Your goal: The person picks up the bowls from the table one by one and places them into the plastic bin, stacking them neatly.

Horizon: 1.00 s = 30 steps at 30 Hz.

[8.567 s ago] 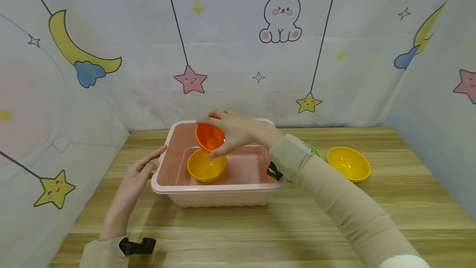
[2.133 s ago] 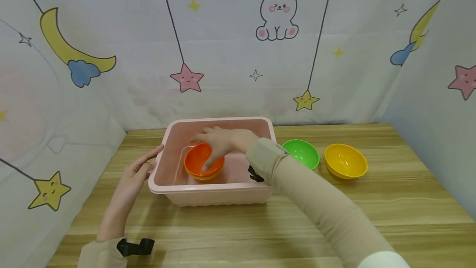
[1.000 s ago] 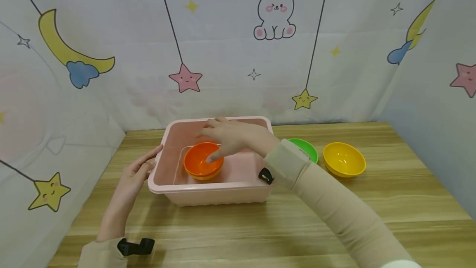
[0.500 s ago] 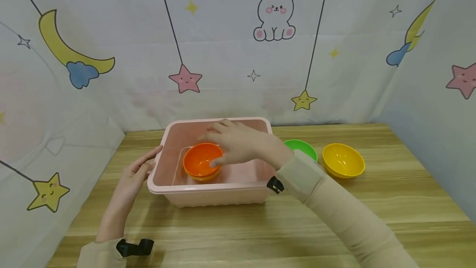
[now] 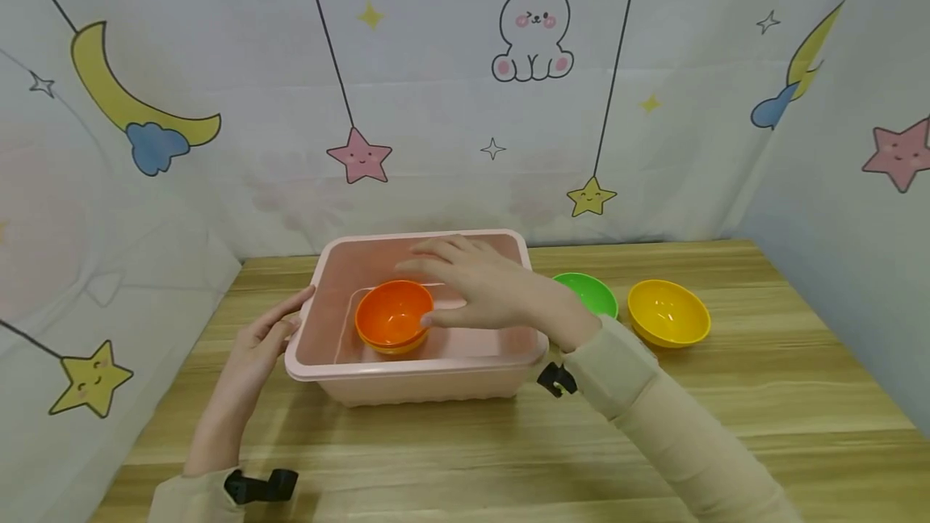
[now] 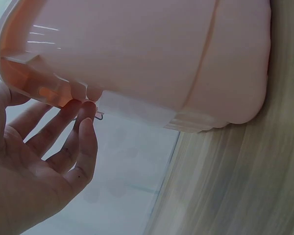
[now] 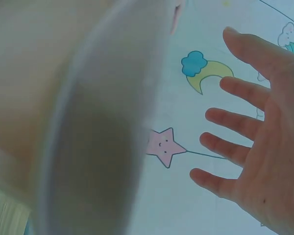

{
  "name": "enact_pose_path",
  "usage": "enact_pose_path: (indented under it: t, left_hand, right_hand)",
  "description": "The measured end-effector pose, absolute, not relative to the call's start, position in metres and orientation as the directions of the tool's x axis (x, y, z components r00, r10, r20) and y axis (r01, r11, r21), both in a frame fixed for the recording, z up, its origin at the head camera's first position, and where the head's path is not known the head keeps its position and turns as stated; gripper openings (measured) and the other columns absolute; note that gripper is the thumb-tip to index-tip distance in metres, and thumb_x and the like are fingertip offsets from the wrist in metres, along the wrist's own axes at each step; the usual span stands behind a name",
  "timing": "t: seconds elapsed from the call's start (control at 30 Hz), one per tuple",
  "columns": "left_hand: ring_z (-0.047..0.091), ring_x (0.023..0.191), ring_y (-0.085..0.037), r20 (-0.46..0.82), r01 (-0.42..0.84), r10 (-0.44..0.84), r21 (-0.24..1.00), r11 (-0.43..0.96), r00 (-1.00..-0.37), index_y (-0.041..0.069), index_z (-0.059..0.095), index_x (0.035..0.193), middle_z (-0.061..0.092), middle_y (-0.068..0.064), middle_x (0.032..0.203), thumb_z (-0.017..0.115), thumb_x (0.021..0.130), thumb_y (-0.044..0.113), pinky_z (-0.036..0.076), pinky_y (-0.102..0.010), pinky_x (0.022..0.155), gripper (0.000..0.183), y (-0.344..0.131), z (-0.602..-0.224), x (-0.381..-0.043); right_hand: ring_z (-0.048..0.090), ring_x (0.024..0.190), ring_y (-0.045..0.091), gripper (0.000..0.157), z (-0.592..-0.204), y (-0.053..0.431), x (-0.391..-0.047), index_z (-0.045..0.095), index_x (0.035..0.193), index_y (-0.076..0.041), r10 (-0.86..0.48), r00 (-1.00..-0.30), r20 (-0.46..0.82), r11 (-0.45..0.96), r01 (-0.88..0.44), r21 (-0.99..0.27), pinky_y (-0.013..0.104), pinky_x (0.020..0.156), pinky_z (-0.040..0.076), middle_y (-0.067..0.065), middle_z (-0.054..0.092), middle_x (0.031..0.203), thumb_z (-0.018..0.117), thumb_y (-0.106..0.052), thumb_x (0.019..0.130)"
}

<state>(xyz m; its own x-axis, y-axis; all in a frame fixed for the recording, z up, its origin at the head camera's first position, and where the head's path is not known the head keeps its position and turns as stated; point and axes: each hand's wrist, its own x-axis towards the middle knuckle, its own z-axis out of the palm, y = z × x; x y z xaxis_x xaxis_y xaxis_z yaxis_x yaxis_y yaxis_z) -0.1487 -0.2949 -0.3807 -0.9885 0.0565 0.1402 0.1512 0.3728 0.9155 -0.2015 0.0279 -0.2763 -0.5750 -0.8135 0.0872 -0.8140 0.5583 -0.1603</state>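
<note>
In the head view an orange bowl (image 5: 395, 315) sits nested in a yellow bowl (image 5: 398, 349), of which only a lower strip shows. Both are in the left part of a pink plastic basin (image 5: 429, 366). My right hand (image 5: 483, 285) is above the basin, just right of the orange bowl, fingers spread and holding nothing; the right wrist view shows the same spread right hand (image 7: 264, 132). On the basin's left rim my left hand (image 5: 257, 349) holds on, and in the left wrist view the fingers (image 6: 71, 127) curl up against the rim's underside.
Right of the basin a green bowl (image 5: 592, 294) stands on the wooden table (image 5: 465, 458), partly behind the right forearm. Another yellow bowl (image 5: 668, 313) is beside it. A printed cloth (image 5: 436, 103) closes off the back and sides. Something blurred fills the right wrist view's left half.
The orange bowl, earlier in my right hand above the yellow bowl, now rests inside it. My right hand has let go and shifted right. The left hand has stayed on the rim.
</note>
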Motion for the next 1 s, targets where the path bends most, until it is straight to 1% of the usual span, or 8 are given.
enact_pose_path:
  t: [0.23,0.5,0.63,0.83,1.0]
  left_hand:
    - [0.048,0.115,0.013,0.143,0.156,0.063,0.913,0.377,-0.988,0.020,0.042,0.147,0.045,0.016,0.144,0.042,0.103,0.033,0.045,-0.010,0.086,0.046,-0.295,-0.381,-0.149]
    - [0.048,0.114,0.013,0.141,0.154,0.061,0.909,0.387,-0.988,0.021,0.042,0.147,0.044,0.015,0.146,0.042,0.103,0.034,0.046,-0.011,0.086,0.046,-0.294,-0.380,-0.149]
    - [0.048,0.114,0.013,0.140,0.152,0.059,0.908,0.391,-0.988,0.021,0.042,0.147,0.044,0.016,0.145,0.042,0.103,0.034,0.046,-0.011,0.086,0.046,-0.294,-0.380,-0.149]
    - [0.048,0.114,0.014,0.141,0.153,0.061,0.911,0.384,-0.988,0.021,0.042,0.147,0.042,0.016,0.148,0.042,0.103,0.034,0.046,-0.012,0.086,0.046,-0.295,-0.381,-0.149]
    - [0.048,0.113,0.013,0.141,0.154,0.063,0.912,0.381,-0.988,0.020,0.042,0.147,0.042,0.016,0.148,0.042,0.103,0.034,0.047,-0.013,0.085,0.046,-0.295,-0.381,-0.149]
  right_hand:
    - [0.028,0.143,0.019,0.062,-0.281,0.040,-0.200,0.038,0.147,-0.028,-0.804,-0.570,0.171,0.539,-0.819,-0.195,0.047,0.118,0.025,-0.003,0.035,0.154,0.058,-0.050,0.092]
    - [0.033,0.140,0.019,0.059,-0.287,0.050,-0.200,0.043,0.144,-0.025,-0.777,-0.571,0.265,0.526,-0.820,-0.227,0.047,0.116,0.027,-0.002,0.040,0.150,0.061,-0.045,0.091]
    - [0.034,0.140,0.020,0.062,-0.288,0.057,-0.202,0.042,0.145,-0.025,-0.752,-0.594,0.285,0.535,-0.803,-0.260,0.047,0.115,0.028,-0.001,0.041,0.150,0.063,-0.045,0.090]
    - [0.033,0.140,0.021,0.062,-0.293,0.068,-0.206,0.039,0.147,-0.030,-0.714,-0.632,0.301,0.560,-0.774,-0.294,0.048,0.116,0.025,0.000,0.038,0.151,0.061,-0.047,0.091]
    - [0.032,0.141,0.022,0.058,-0.299,0.077,-0.211,0.042,0.145,-0.026,-0.684,-0.656,0.319,0.561,-0.753,-0.344,0.049,0.115,0.027,0.000,0.036,0.153,0.061,-0.041,0.093]
